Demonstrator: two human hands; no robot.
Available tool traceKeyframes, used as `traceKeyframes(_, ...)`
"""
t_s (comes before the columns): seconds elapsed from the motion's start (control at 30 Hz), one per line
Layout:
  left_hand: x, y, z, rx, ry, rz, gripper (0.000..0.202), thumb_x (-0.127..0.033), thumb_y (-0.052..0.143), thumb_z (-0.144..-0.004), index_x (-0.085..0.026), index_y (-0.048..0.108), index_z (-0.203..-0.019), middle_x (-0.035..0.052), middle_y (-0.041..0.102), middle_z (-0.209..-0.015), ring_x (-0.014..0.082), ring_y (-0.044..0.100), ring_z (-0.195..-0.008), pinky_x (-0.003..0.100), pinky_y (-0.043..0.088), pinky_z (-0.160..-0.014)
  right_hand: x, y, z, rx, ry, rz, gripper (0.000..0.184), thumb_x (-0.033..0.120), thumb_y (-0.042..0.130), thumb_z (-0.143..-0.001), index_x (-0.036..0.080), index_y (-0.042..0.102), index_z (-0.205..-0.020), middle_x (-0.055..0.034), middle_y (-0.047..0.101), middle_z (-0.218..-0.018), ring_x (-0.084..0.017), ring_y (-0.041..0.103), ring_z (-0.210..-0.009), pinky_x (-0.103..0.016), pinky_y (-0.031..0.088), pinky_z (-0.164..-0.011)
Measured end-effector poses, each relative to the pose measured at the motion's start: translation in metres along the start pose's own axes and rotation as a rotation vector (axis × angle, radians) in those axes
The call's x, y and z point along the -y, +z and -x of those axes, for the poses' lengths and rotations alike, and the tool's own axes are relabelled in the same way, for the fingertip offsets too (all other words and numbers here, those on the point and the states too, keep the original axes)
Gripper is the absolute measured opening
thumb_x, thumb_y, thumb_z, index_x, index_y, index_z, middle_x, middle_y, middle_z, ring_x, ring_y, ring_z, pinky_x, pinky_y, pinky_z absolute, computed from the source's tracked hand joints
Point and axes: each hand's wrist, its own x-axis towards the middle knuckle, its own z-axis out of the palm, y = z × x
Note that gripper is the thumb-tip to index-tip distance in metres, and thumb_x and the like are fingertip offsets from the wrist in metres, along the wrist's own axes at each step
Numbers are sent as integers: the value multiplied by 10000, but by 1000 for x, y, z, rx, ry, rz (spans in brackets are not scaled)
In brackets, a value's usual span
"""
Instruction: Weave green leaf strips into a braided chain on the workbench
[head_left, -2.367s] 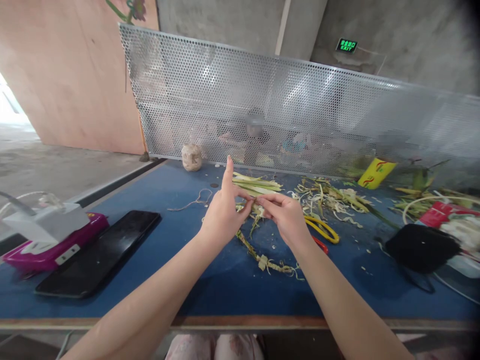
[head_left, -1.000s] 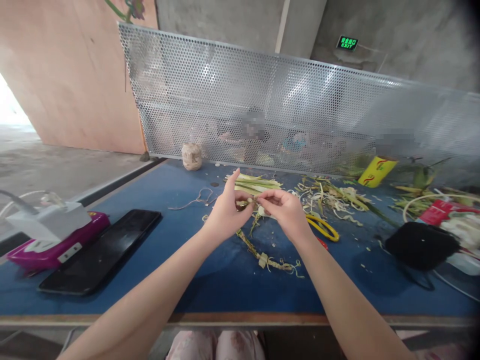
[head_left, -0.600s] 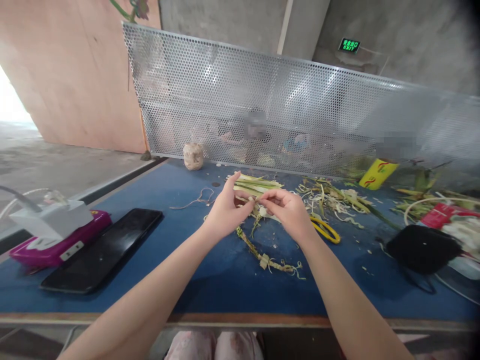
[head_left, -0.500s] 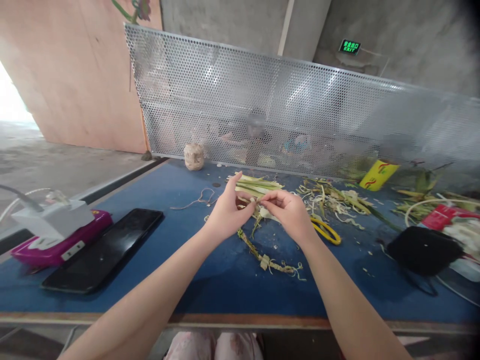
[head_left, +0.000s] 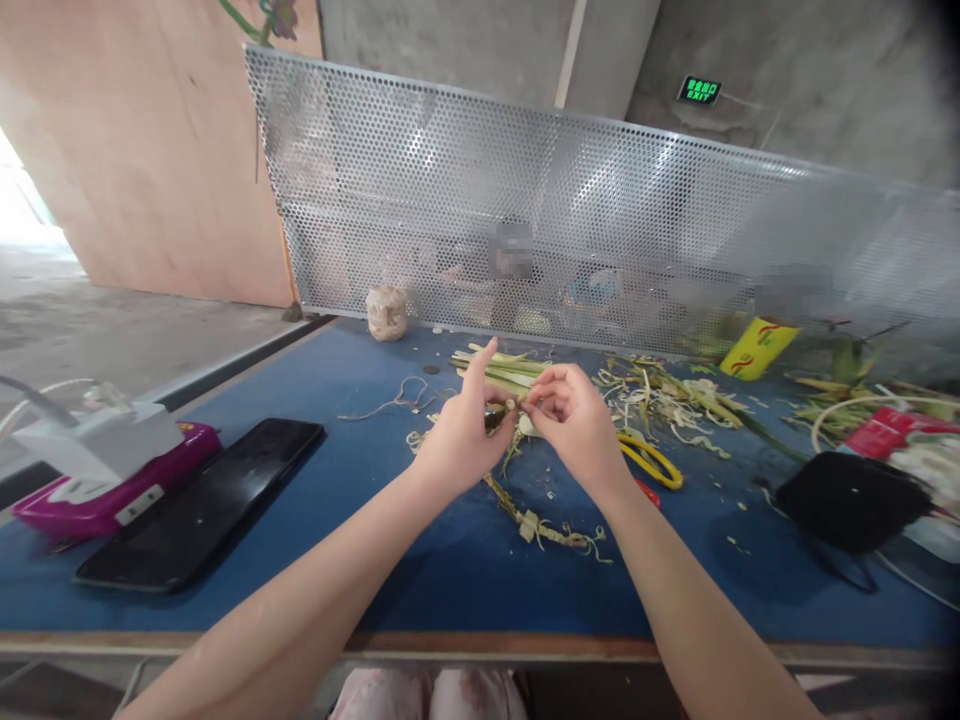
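Both hands meet above the middle of the blue table (head_left: 360,430). My left hand (head_left: 461,435) pinches a thin pale-green leaf strip (head_left: 517,408) between thumb and fingers, index finger raised. My right hand (head_left: 574,425) pinches the same strip from the right, fingers curled. A woven strand of leaf (head_left: 540,520) trails from the hands down onto the table toward me. A bundle of fresh leaf strips (head_left: 499,368) lies just beyond the hands.
Yellow-handled scissors (head_left: 651,462) lie right of my right hand, among leaf scraps (head_left: 660,395). A black phone (head_left: 202,500) and a pink box with a white charger (head_left: 105,470) sit left. A black pouch (head_left: 851,495), a yellow cup (head_left: 754,345) and a perforated metal screen (head_left: 600,220) stand beyond.
Both hands stay pinched on the strip. They have drawn slightly closer together and shifted a little right, and the right hand's fingers have curled upward.
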Motion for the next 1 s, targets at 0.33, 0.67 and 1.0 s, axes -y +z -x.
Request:
traceKeyframes(0.33, -3, 4, 1, -37, -7, 103, 727, -100, 499, -737, -133, 119, -1357, 66, 632, -887, 142, 579, -796, 256, 452, -672, 12, 4, 9, -113, -251, 585, 244, 108, 499, -710, 218, 500, -928, -9, 633, -793, -158, 574, -668, -247, 390, -552)
traceKeyframes(0.67, -15, 0, 2, -68, -78, 611, 656, -263, 497, -806, -169, 140, -1348, 42, 548, -876, 137, 536, -829, 255, 457, -695, 14, 0, 9, -249, -627, 673, 140, 103, 453, -812, 206, 496, -896, -41, 638, -773, -160, 593, -709, -247, 440, -596)
traceKeyframes(1.0, -9, 1, -2, -58, -99, 557, 694, -181, 513, -793, -228, 129, -1369, 49, 552, -904, 126, 552, -759, 201, 434, -532, 14, -5, 8, -159, -633, 760, 173, 129, 446, -828, 207, 519, -964, -53, 669, -886, -171, 623, -763, -262, 450, -608)
